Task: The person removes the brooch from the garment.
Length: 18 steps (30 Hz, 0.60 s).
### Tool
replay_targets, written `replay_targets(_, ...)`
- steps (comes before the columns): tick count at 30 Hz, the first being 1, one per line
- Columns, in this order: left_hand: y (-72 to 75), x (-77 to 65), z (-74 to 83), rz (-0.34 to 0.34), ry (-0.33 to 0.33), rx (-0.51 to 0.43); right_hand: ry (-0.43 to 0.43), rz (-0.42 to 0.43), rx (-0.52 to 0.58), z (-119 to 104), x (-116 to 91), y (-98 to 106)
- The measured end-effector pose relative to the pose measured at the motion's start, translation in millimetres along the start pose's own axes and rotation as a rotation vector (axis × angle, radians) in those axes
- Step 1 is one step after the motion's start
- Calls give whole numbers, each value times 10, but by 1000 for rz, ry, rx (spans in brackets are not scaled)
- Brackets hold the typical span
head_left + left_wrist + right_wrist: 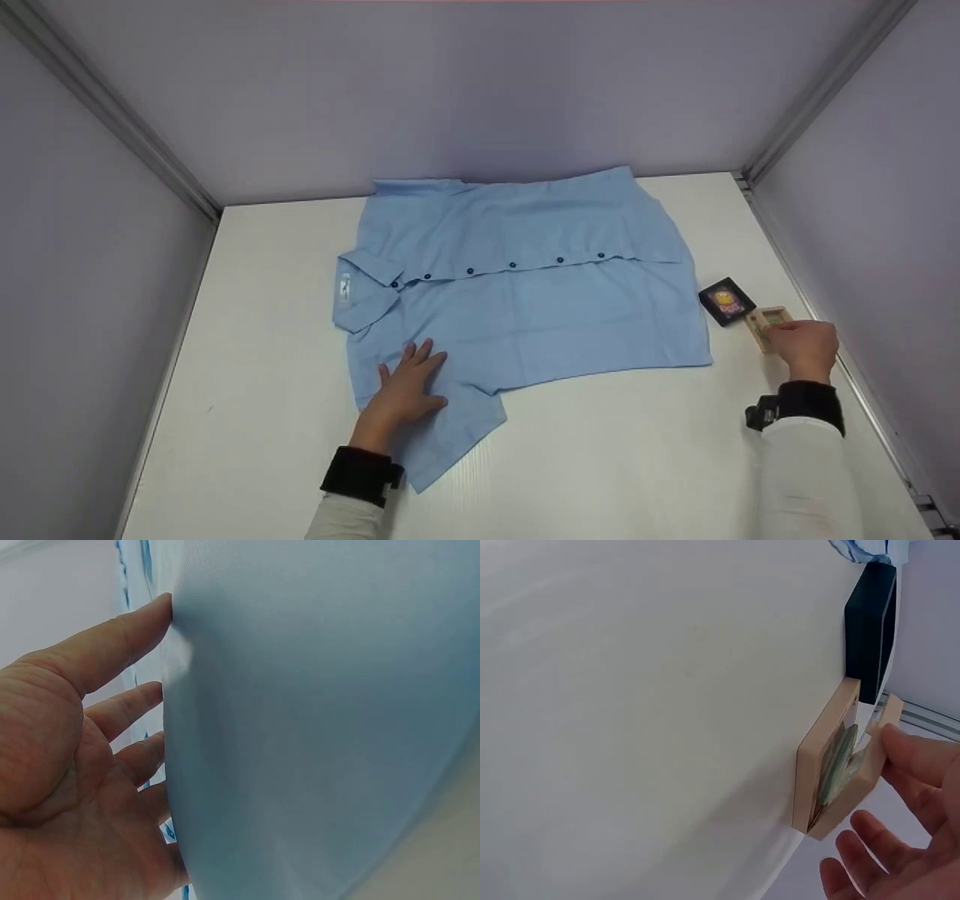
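Note:
A light blue short-sleeved shirt lies flat on the white table, collar to the left and dark buttons along its front. My left hand rests on its near shoulder and sleeve, fingers spread; in the left wrist view, blue cloth covers part of the fingertips. Past the shirt's hem, my right hand pinches the raised, tilted top piece of a small pale wooden box between thumb and finger. Something greenish shows inside the box. Close against it sits a black square box with a colourful picture on top.
The white table is bounded by grey panels at the left, back and right. Metal rails run along the panel corners and the right table edge. The shirt's far side reaches the back panel.

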<state>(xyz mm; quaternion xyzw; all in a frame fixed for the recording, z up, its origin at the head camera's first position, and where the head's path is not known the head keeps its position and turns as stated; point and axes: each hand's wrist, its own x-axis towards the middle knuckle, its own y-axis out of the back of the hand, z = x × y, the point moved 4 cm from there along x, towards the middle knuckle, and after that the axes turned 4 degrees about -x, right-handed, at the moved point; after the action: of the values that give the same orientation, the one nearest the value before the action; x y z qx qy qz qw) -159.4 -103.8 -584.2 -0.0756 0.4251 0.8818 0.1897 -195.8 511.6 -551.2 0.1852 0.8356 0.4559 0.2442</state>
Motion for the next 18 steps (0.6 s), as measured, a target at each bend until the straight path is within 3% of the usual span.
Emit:
replay_targets(7, -7, 3, -1, 9, -17, 5, 87, -26, -104, -3, 25, -45)
replay_targets(13, -16, 14, -11, 0, 1, 16, 17, -96, -17, 11, -6, -57)
replay_targets(18, -12, 6, -4, -5, 3, 14, -11, -126, -71, -18, -30, -51)
